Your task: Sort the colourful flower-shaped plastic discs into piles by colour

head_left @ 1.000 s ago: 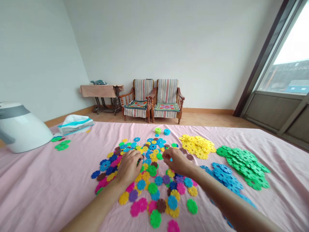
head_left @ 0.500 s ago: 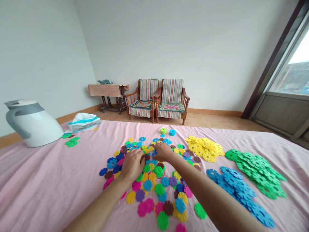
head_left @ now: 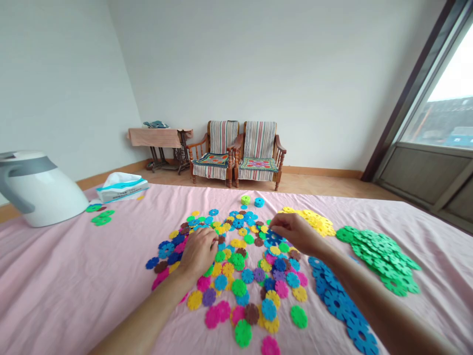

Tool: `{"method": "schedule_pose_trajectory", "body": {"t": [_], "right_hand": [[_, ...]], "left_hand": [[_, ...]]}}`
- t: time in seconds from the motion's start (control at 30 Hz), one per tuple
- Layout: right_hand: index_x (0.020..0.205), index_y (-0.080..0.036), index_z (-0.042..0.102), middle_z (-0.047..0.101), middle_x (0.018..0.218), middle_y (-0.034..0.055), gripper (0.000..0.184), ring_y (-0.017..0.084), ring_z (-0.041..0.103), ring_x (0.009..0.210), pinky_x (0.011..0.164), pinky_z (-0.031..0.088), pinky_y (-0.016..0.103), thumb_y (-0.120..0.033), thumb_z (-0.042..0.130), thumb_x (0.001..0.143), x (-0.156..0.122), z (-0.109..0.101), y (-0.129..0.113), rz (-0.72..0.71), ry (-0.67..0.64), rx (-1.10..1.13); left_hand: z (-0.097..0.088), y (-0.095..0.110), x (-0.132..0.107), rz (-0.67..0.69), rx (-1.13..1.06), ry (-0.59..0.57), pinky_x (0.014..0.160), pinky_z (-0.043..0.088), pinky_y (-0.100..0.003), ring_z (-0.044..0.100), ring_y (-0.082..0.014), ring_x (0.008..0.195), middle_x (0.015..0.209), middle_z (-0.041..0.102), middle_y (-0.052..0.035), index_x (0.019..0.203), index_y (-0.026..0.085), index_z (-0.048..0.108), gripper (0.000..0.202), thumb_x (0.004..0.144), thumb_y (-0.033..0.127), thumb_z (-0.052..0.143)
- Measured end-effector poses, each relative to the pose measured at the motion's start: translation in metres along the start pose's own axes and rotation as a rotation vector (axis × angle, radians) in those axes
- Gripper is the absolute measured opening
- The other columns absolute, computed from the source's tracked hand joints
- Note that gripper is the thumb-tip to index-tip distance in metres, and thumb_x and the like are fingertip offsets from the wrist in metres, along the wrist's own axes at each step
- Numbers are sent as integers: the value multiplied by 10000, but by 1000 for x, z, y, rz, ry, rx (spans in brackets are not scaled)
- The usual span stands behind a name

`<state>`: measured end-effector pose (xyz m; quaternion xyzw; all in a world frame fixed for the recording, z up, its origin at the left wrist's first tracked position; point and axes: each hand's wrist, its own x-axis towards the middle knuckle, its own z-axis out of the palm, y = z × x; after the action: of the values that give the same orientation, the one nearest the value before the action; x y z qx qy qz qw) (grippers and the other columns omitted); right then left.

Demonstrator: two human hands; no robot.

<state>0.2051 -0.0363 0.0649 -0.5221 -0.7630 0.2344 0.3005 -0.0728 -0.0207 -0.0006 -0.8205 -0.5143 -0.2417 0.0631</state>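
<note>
Toothed plastic discs in many colours lie mixed on a pink cloth (head_left: 121, 256) in front of me. My right hand (head_left: 295, 231) pinches a blue disc (head_left: 274, 237) over the right side of this mix. On the left side my left hand (head_left: 199, 250) rests low among the discs, fingers curled inward; whatever is under its fingertips is hidden. Between the hands lie loose discs, among them a green disc (head_left: 238, 287) and a brown disc (head_left: 252, 313).
To the right are sorted piles: yellow discs (head_left: 318, 223), green discs (head_left: 384, 256) and blue discs (head_left: 338, 301), partly behind my right forearm. A white kettle (head_left: 48, 192) and a tissue box (head_left: 123, 190) stand at left. Small disc stacks (head_left: 246, 200) sit at the back.
My right hand has moved from the middle of the mix to the right and now has a blue disc in its fingers. The left hand has barely moved. The view has shifted slightly.
</note>
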Motion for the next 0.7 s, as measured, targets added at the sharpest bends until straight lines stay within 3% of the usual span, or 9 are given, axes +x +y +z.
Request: {"method": "schedule_pose_trajectory", "body": {"t": [0.13,0.27,0.37,0.5,0.6,0.7], "right_hand": [[740,-157,635,606,677,5,215,119,526,630,564,384,220,-309,493,794,-49,-50,29,56,-167,-12],[682,-171,624,594,642,0,215,121,513,606,545,366,221,-322,514,788,-82,-82,54,134,-320,-98],[710,-176,660,636,690,19,242,144,551,656,587,393,234,-337,501,797,-85,-87,62,159,-248,-167],[770,-182,681,656,709,21,280,146,565,646,591,399,245,-329,449,827,-61,-63,48,117,-82,-261],[849,-190,679,673,778,30,269,150,590,690,631,418,250,-306,436,837,-35,-22,25,16,-63,-251],[1009,-197,646,658,1012,76,294,204,594,913,762,434,294,-351,484,819,-8,27,8,-101,-65,-265]], "left_hand": [[2,0,0,2,18,11,817,397,-349,561,-212,890,845,634,-46,787,191,617,140,784,137,487],[2,0,0,10,27,22,812,399,-346,566,-210,878,832,637,-40,785,196,614,140,784,141,486],[3,0,1,19,33,24,802,404,-341,566,-205,864,829,634,-38,778,196,608,140,785,137,481],[4,-1,2,19,35,28,803,408,-345,566,-207,864,831,634,-40,787,197,608,142,788,141,478],[4,-1,1,7,23,38,816,408,-355,564,-214,886,860,639,-43,799,197,611,134,787,147,488],[4,-1,0,2,5,44,836,407,-366,554,-222,930,934,640,-52,874,193,611,149,786,149,499]]}}
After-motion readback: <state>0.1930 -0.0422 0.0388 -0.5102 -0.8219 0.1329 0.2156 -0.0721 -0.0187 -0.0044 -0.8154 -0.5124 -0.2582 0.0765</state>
